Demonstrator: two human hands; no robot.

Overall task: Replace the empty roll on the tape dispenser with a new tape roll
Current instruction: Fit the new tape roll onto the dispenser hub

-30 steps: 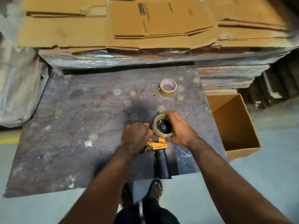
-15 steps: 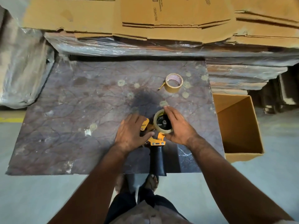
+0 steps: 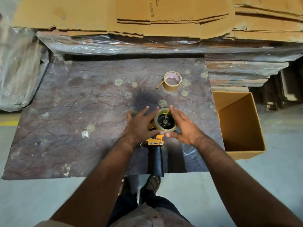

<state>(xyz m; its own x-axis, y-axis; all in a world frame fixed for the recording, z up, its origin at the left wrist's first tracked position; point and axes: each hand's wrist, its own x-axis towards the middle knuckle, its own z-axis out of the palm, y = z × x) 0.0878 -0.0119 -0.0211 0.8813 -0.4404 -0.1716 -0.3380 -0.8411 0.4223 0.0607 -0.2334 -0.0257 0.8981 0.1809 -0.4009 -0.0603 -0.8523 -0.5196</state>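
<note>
marble slab, dispenser flat, both my hands around the spool

stone slab (image 3: 82,99) carries the tape dispenser (image 3: 156,141) lying on its side; black handle (image 3: 155,161) points back at me and hangs just over the near edge; yellow frame mostly hidden under my palms; clear tape roll (image 3: 166,121) sits on the black hub, hub spokes visible through its centre; my left hand (image 3: 141,126) lies flat on the frame, fingers spread, thumb tip touching the roll's near rim; my right hand (image 3: 185,126) cups the roll's right side, fingers straight, thumb at the near rim; neither hand is closed round anything, both loosely splayed; brown cardboard-core roll (image 3: 172,81) stands apart further up the slab, loose tail sticking out left; open carton (image 3: 241,126) sits beside the slab on my right; flattened cardboard (image 3: 147,17) stacked behind.
</note>
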